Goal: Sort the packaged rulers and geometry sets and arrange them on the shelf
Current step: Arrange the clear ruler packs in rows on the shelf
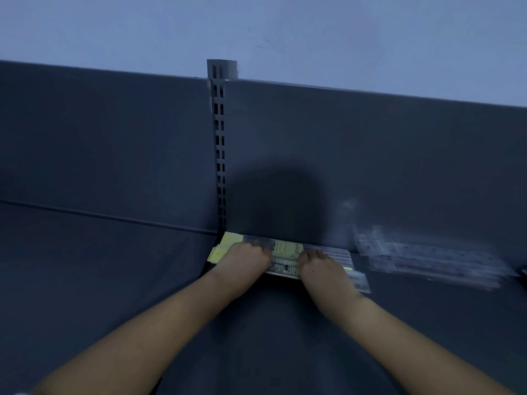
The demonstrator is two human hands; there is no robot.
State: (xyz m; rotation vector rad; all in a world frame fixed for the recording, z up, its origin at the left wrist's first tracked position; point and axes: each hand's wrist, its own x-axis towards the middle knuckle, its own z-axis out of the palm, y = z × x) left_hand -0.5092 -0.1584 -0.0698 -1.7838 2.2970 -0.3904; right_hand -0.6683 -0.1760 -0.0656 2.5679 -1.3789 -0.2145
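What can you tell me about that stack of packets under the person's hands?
The stack of packaged rulers is a flat pile of long, clear plastic sleeves with pale yellow card inserts and dark print. It lies lengthwise on the dark shelf, against the back panel, its left end by the slotted upright. Its edges are slightly fanned. The left hand and right hand grip it, fingers curled over the top.

L hand [245, 259] & R hand [320, 266] grip ruler packs [286, 250], fingers curled over the top, at the back of the shelf [114, 280] by the slotted upright [219, 155]. Blurred 2nd pile [427, 260] just to the R.
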